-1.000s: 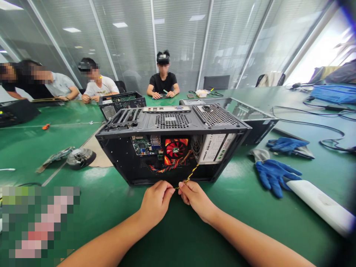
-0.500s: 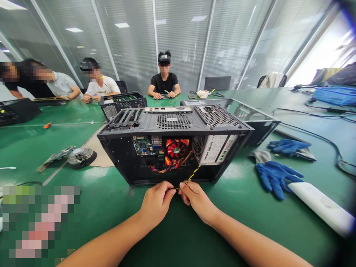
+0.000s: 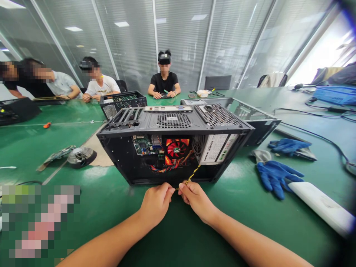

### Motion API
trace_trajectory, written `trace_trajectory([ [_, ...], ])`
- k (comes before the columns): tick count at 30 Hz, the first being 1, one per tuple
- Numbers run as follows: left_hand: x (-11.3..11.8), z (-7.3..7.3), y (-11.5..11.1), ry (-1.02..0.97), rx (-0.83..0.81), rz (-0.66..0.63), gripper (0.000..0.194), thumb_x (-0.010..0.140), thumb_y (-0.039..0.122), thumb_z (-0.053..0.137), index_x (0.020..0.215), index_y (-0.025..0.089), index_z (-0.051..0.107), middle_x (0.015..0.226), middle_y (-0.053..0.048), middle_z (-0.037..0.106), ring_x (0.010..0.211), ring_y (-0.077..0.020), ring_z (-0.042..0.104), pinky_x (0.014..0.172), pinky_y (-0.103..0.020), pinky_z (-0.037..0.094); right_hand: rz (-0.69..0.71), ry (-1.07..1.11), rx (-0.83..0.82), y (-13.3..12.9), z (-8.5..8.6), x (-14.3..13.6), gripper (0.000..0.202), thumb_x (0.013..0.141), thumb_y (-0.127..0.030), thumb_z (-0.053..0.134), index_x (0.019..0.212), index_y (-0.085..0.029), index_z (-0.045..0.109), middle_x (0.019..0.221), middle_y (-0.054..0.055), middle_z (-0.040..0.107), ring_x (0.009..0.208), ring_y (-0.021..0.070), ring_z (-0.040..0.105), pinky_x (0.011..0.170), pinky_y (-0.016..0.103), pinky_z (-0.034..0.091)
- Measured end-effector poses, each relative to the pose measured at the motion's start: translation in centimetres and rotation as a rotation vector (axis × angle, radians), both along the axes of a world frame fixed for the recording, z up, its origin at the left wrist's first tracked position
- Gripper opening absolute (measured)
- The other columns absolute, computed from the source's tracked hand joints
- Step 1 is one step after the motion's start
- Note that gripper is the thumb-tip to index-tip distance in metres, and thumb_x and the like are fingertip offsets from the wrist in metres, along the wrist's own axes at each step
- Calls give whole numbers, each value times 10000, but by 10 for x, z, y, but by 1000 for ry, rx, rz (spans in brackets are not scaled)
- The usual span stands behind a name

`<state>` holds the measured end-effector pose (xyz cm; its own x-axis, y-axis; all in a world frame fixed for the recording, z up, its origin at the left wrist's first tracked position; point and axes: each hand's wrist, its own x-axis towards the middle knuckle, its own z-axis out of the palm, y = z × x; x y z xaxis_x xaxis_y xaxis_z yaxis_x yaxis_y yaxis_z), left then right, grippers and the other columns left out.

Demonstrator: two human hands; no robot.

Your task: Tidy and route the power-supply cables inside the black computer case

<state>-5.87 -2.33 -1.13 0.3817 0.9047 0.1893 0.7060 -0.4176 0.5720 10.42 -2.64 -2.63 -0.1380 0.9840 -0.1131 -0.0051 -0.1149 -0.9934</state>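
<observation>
A twisted yellow-and-black cable [image 3: 194, 172] runs out of the open side of a black computer case [image 3: 119, 155], from beside the power supply [image 3: 218, 149]. My left hand [image 3: 157, 202] pinches the cable near its lower end. Close beside it, my right hand [image 3: 196, 198] grips the same cable a little nearer the case. The fingers hide the cable's tip. Inside the case show a red fan [image 3: 177, 150], a green motherboard [image 3: 143, 145] and a bundle of coloured wires [image 3: 167, 170]. The case lies with its perforated back panel upward.
Blue work gloves [image 3: 274, 174] and a white power strip [image 3: 322, 205] lie on the right. Left of the case are a round metal part [image 3: 81, 157] and a circuit board [image 3: 55, 157]. Another case [image 3: 258, 129] stands behind. Several people sit or lean across the green table [image 3: 105, 204].
My left fingers have shifted slightly, with the thumb curled in more. Both hands stay on the cable, and the case has not moved.
</observation>
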Motion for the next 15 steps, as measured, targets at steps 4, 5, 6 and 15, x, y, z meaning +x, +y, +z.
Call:
trace_trajectory([
  [4, 0, -2, -1, -61, 16, -32, 201, 902, 321, 403, 905, 189, 555, 762, -17, 649, 670, -130, 599, 596, -224, 420, -17, 53, -31, 1, -3, 0, 401, 806, -531, 488, 639, -168, 522, 458, -61, 357, 435, 81, 300, 448, 248, 227],
  [5, 0, -2, -1, -73, 19, -33, 192, 899, 318, 410, 910, 188, 551, 766, -18, 647, 676, -131, 598, 603, -227, 425, -20, 54, -32, 1, -3, 0, 403, 806, -531, 488, 639, -166, 523, 451, -65, 350, 430, 79, 289, 444, 248, 215],
  [6, 0, -2, -1, -84, 26, -33, 186, 897, 314, 414, 907, 186, 548, 766, -19, 644, 679, -131, 597, 613, -232, 432, -25, 51, -30, 1, -3, 0, 406, 805, -533, 490, 636, -165, 524, 445, -66, 345, 426, 78, 281, 442, 248, 206],
  [15, 2, -3, -6, -56, 125, -46, 139, 882, 255, 428, 967, 178, 507, 918, -76, 624, 813, -172, 599, 733, -316, 476, -60, 48, -6, 1, -6, -1, 416, 795, -549, 490, 625, -171, 521, 426, -71, 323, 418, 80, 257, 439, 252, 190],
])
